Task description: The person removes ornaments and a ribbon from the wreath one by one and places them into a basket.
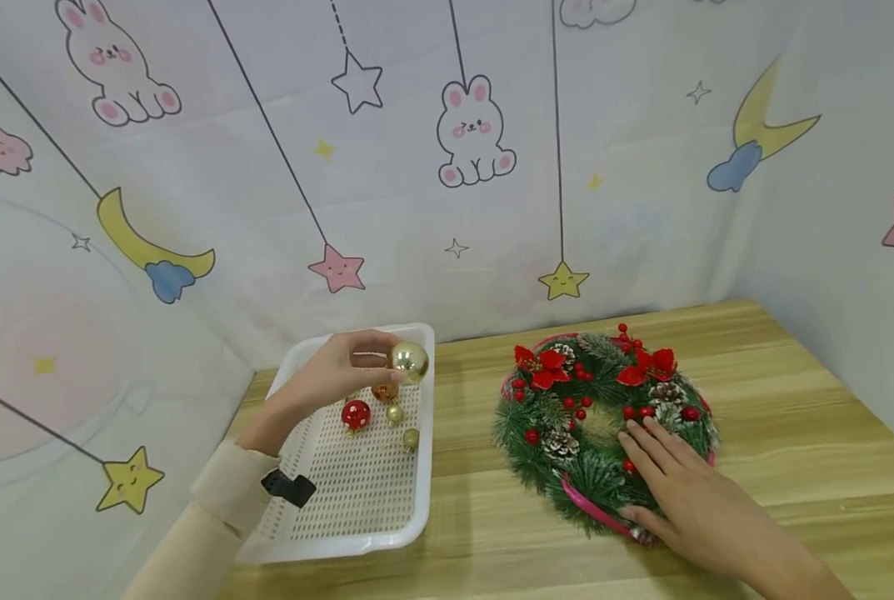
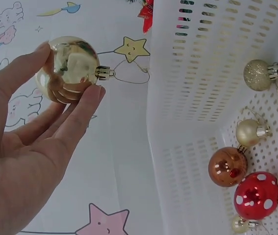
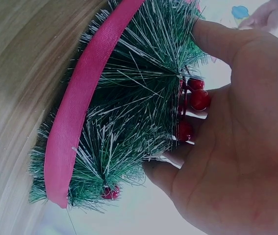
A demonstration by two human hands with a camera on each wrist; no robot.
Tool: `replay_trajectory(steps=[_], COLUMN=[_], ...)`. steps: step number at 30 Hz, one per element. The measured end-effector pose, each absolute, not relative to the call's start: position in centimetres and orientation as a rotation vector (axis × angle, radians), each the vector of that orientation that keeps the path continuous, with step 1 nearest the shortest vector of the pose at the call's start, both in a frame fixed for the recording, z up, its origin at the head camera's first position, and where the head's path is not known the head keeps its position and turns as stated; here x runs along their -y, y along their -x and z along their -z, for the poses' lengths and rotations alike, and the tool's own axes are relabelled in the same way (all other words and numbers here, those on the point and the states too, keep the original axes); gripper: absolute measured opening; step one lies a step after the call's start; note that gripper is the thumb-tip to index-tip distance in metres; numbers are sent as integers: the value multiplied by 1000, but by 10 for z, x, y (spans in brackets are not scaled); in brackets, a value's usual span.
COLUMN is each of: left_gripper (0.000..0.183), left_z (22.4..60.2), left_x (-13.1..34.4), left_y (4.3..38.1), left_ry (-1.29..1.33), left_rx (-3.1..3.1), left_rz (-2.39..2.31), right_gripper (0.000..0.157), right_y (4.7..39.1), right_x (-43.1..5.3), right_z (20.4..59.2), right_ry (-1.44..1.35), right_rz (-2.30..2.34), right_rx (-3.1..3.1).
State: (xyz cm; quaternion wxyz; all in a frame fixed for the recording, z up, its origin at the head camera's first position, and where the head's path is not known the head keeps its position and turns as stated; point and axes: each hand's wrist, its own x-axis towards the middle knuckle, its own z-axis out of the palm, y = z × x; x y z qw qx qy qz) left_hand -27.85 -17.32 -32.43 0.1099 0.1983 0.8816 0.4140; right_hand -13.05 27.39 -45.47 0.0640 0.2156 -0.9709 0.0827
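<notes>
My left hand (image 1: 349, 371) pinches a shiny gold Christmas bauble (image 1: 410, 361) between thumb and fingertips, above the far right part of a white plastic basket (image 1: 327, 542). In the left wrist view the bauble's gold cap and thin hanging loop point away from the fingers. A round green Christmas wreath (image 1: 536, 467) lies on the table to the right, dressed with red flowers, pine cones, red berries and a pink ribbon (image 3: 72, 112). My right hand (image 1: 686, 500) rests on the wreath's near right side, its fingers extended over the greenery beside some red berries (image 3: 200, 99).
Inside the basket lie a red bauble with white dots (image 1: 356, 415), an orange-brown bauble (image 2: 228, 167) and several small gold ones. Both basket and wreath stand on a wooden table (image 1: 469, 500). A pale cloth (image 1: 402, 208) printed with rabbits and stars hangs behind.
</notes>
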Motion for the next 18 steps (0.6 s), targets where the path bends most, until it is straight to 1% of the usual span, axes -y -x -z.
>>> replay_trajectory(steps=[6, 12, 18], left_gripper=[52, 50, 47], left_z=[330, 345, 354], left_x=[191, 210, 227], left_y=[275, 275, 275], left_ry=[-571, -584, -574], left_rx=[-2568, -2588, -2541], left_rz=[-1200, -1093, -1116], right_gripper=[83, 83, 82], right_y=[131, 131, 130], right_x=[-275, -275, -274], right_z=[454, 454, 455], right_ry=[-644, -645, -647], right_rz=[-252, -252, -248], right_rx=[2932, 2932, 2929])
